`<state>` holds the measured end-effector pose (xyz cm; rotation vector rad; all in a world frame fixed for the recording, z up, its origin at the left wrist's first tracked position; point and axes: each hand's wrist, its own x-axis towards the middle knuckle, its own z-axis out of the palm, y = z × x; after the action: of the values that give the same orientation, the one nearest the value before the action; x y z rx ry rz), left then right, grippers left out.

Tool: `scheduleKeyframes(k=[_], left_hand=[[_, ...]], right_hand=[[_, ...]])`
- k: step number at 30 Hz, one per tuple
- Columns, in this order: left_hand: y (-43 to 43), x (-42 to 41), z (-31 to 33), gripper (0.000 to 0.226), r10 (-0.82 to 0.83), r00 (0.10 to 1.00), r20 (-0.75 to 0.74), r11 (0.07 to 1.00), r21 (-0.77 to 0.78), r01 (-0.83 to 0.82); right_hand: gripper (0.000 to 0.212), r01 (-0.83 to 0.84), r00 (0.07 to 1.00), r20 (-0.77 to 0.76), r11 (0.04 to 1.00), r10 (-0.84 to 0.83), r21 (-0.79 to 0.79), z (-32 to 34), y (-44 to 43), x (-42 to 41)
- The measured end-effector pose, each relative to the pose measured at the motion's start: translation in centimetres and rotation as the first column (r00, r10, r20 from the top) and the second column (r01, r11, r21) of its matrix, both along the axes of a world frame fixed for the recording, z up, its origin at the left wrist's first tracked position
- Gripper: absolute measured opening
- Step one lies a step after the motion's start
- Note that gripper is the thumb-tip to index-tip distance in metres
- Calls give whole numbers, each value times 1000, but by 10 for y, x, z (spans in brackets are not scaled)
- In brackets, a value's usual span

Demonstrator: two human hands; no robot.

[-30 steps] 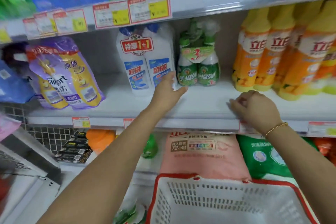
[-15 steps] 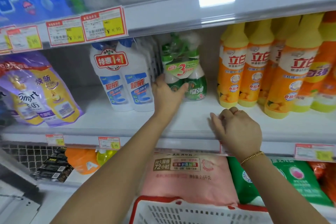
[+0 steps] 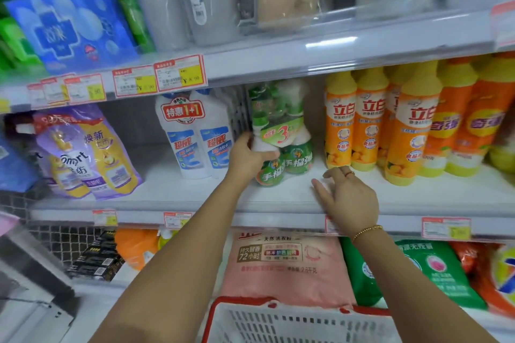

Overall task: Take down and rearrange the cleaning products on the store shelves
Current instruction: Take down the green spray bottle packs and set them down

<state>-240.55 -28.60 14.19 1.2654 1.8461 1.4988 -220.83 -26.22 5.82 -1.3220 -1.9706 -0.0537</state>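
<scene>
On the middle shelf (image 3: 195,192), between white and orange bottles, our left hand (image 3: 245,156) grips the green bottle pack (image 3: 281,147); just right of the pack, our right hand (image 3: 348,197) rests on the shelf, fingers loose.

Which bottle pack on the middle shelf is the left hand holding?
The green spray-bottle bundle, standing between the white twin-pack and the orange bottles. It is the only one the left hand grips, around its left bottle.

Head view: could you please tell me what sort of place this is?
Most likely a shop aisle of cleaning goods: price tags line the shelf edges, identical orange bottles stand in rows, a shopping basket sits below, and the left hand grips a green bottle pack.
</scene>
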Motion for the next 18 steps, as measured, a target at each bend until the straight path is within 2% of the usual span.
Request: scheduleKeyframes(k=[2,4,8,13,16,18], left_hand=[[-25,4,-3,57,-18,999,-36,999,45,20],[-54,8,-7,57,-41,996,-74,994,98,48],[-109,12,-2,59,-72,981,-181,959,257,118],[-168,12,19,56,-50,948,-315,900,397,179],[-197,10,31,61,-80,962,-261,896,404,184],[-212,10,36,66,-113,982,-148,913,374,161]], right_hand=[[41,-67,990,-130,988,48,-143,9,-2,4],[53,-161,958,-268,965,103,-206,18,-8,6],[68,-307,907,-358,931,223,-199,18,-42,6],[68,-434,820,-469,890,328,-136,23,-88,-9],[64,-487,783,-507,862,360,-139,21,-113,-20],[68,-511,750,-541,852,380,-111,20,-129,-26]])
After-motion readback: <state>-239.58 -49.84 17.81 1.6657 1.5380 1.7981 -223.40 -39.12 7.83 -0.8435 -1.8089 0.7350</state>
